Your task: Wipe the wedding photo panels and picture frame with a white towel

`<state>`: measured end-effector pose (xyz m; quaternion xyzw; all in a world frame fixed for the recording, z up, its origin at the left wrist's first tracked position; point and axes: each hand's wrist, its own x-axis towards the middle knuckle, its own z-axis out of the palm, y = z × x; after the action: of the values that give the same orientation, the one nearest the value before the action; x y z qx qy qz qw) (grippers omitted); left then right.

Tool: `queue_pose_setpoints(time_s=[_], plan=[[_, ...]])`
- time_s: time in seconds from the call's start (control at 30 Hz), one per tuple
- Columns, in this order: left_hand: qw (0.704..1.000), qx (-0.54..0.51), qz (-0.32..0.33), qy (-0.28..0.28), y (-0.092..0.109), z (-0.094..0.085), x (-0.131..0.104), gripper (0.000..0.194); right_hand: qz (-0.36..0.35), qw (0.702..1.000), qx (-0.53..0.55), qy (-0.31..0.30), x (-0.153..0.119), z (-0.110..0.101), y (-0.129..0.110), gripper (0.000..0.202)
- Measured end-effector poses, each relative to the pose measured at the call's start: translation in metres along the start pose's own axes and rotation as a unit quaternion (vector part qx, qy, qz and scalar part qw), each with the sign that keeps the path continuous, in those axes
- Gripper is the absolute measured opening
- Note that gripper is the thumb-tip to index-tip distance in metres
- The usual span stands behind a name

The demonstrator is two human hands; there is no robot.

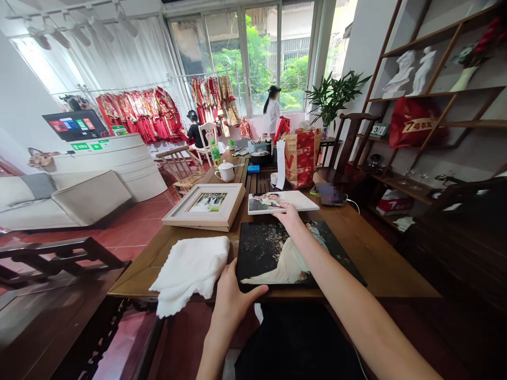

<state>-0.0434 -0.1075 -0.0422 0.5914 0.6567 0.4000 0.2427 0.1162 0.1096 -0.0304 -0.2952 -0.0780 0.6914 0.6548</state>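
A dark photo panel [261, 245], printed with a figure in a long pale dress, lies near the table's front edge. My left hand [233, 290] is at its near left corner, thumb stretched along the front edge and fingers along the left side. Beyond it, my right hand [289, 214] grips the near edge of a white-edged photo panel [303, 201] showing a couple; some fingertips are hidden. My right forearm crosses above the dark panel, covering part of it. Left of my left hand lies a crumpled white cloth [190, 272], overhanging the table edge.
A wooden picture frame [178, 214] rests at the left of the table [380, 264]. Farther back stand a white teapot [225, 170], a blue box [253, 169], a red-and-brown paper bag [303, 158] and a phone [330, 193] with a cable. Two people are near the windows.
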Motion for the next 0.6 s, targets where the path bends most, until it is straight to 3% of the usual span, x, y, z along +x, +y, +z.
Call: queue_pose_setpoints(time_s=[0.2,0.37,0.5,0.6], plan=[[1.000,0.018,0.002,0.005,0.004,0.000,-0.002,0.070,0.063,0.994,-0.032,0.089,0.000,0.008,-0.005,0.027],[0.998,0.050,0.020,0.012,0.001,0.003,-0.005,0.078,0.099,0.983,-0.068,0.142,-0.006,0.013,-0.013,0.016],[0.997,0.056,0.042,0.017,-0.002,0.005,-0.008,0.083,0.093,0.984,-0.081,0.126,-0.009,0.016,-0.020,0.014],[0.997,0.052,0.048,0.026,-0.003,0.006,-0.009,0.079,0.040,0.994,-0.073,0.066,-0.012,0.016,-0.027,0.015]])
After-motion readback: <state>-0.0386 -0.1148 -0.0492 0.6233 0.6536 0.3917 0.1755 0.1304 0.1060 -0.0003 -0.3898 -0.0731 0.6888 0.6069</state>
